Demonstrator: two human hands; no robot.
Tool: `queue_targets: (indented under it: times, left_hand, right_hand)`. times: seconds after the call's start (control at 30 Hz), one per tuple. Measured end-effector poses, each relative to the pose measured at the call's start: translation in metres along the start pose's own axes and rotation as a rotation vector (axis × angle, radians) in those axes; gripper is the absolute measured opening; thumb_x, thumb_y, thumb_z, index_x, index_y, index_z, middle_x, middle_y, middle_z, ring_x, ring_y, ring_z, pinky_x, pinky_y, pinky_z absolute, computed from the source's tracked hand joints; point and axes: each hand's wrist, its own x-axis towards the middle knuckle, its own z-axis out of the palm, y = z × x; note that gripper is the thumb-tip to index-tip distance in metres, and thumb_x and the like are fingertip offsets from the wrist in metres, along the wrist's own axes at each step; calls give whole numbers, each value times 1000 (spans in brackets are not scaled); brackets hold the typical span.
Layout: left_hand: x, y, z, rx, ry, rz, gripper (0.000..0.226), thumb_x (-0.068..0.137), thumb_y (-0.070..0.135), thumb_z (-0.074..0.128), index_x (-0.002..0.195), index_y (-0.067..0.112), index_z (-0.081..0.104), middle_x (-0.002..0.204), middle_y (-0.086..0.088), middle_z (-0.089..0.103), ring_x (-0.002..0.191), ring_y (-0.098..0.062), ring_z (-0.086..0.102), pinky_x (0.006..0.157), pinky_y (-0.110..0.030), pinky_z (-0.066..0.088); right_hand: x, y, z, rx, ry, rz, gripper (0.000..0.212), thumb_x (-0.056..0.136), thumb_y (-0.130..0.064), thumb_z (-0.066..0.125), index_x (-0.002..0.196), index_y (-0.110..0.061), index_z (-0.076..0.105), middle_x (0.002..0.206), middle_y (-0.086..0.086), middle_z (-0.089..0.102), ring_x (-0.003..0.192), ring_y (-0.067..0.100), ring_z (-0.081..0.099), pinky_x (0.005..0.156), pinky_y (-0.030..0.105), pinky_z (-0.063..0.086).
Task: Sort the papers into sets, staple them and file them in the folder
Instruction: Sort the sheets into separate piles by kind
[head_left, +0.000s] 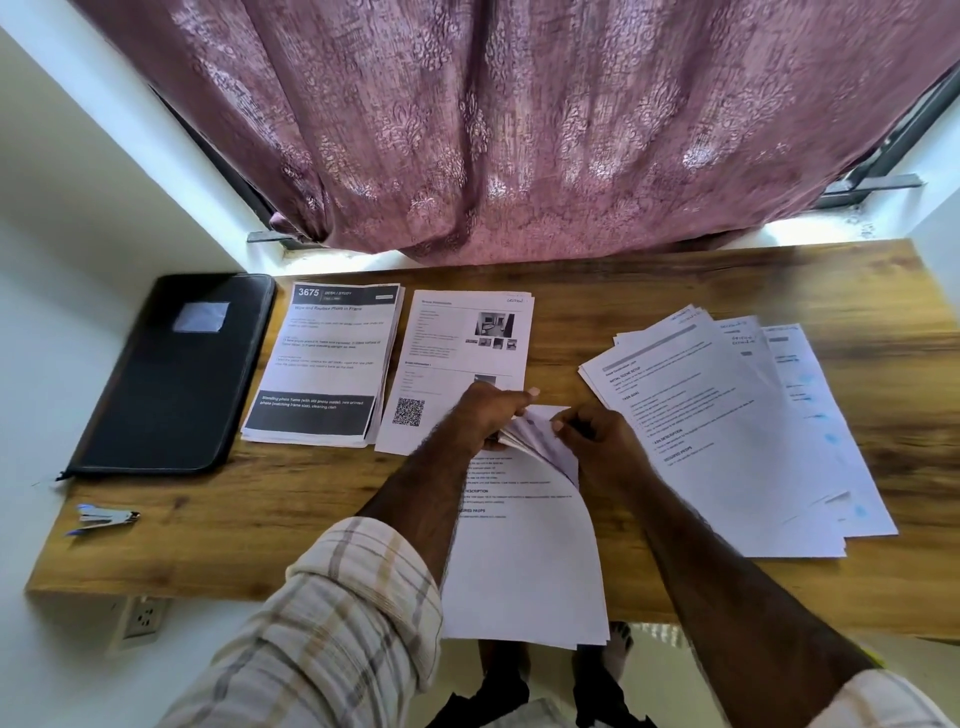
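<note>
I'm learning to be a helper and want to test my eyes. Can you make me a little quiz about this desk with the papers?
1. True or false: the stapler lies on top of the black folder.
2. Which is nearest the folder? A) the fanned-out stack B) the stack headed 3675 C) the sheet with a square code
3. Fill in: both hands grip the top corner of a bundle of ____.

Key
1. False: it lies on the desk, nearer the person than the folder.
2. B.
3. Papers; the left hand and right hand hold the top end.
</note>
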Motion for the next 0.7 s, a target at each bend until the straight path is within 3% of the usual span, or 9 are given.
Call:
queue_targets:
  times: [0.1,0.17,0.23,0.33,0.47,0.57,0.7]
  left_hand:
    - [-3,2,2,124,5,29,48,81,35,90,116,8,73,116,-7,73,92,-23,67,67,-29,54]
    - [-4,2,3,230,8,66,42,82,19,90,118,3,75,121,-9,72,89,-20,64,75,-30,56]
    - [-4,0,3,295,41,102,45,82,13,89,122,3,72,124,-9,67,102,-23,62,89,-33,56]
    - [1,-6,-1,293,54,156,39,79,7,89,114,9,72,122,-7,65,109,-24,58,91,-32,52]
    - [3,-9,-3,317,13,197,25,84,0,83,108,7,80,111,-3,70,113,-21,62,97,-26,49]
    - [-2,-7,-4,421,-12,202,29,90,6,80,119,8,79,130,-5,70,125,-22,60,115,-33,46]
    - [-7,-7,-6,387,-20,176,29,91,8,80,119,13,79,131,-5,68,120,-25,62,100,-34,58]
  right_hand:
    - [-8,3,6,-79,-27,-193,16,101,-38,68,105,-27,78,94,-15,75,84,6,69,76,19,58]
    - [-11,-1,3,-74,-26,-237,11,102,-38,67,102,-33,77,93,-23,72,83,3,68,73,20,57]
    - [-11,0,0,-40,-24,-187,12,102,-33,67,106,-28,77,99,-17,74,85,6,68,81,29,62]
    - [-9,0,-5,-139,72,21,26,101,-32,69,124,-20,70,126,1,72,103,20,70,96,38,59]
    - [-4,-3,-2,-441,3,96,66,96,-52,69,149,-21,47,156,6,41,133,34,56,105,47,54]
    - [-1,-7,2,-527,-16,93,73,95,-57,67,155,-22,44,156,6,37,132,33,56,104,46,55]
    - [-2,-3,3,-474,33,63,57,97,-51,67,147,-26,58,144,2,49,118,27,62,101,39,56]
